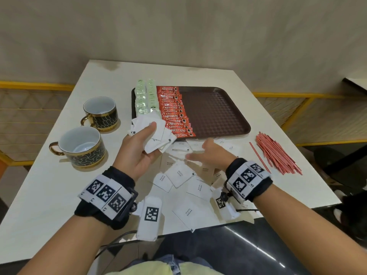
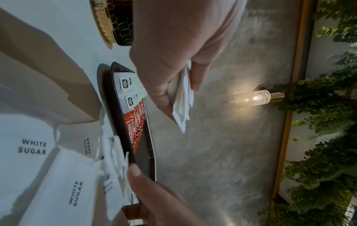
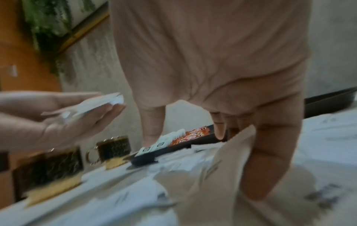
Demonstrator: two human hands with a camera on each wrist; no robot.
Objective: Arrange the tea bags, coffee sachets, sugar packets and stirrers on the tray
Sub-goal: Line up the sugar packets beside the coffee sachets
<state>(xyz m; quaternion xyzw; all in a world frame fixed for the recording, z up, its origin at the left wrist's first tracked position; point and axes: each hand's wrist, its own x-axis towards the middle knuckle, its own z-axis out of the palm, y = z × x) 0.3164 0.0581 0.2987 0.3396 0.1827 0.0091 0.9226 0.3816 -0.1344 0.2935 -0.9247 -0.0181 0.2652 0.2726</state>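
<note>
White sugar packets (image 1: 179,176) lie scattered over the near middle of the pale table (image 1: 49,195), several printed "WHITE SUGAR". Just beyond them the right hand (image 1: 211,153) is low over the pile, palm down; the right wrist view is blurred, and whether its fingers pinch a packet I cannot tell. To its left the left hand (image 1: 139,149) is raised, thumb and fingers clamped on a fanned stack of packets (image 1: 154,133). At the near left stand two black-and-gold cups (image 1: 79,147). On the right lies a heap of red stirrers (image 1: 276,153), off the tray. Farther back the brown tray (image 1: 216,112) holds two rows of green-and-white tea bags (image 1: 146,98) along its left edge and, just beside them, an overlapping row of red coffee sachets (image 1: 175,112); its right half is bare.
</note>
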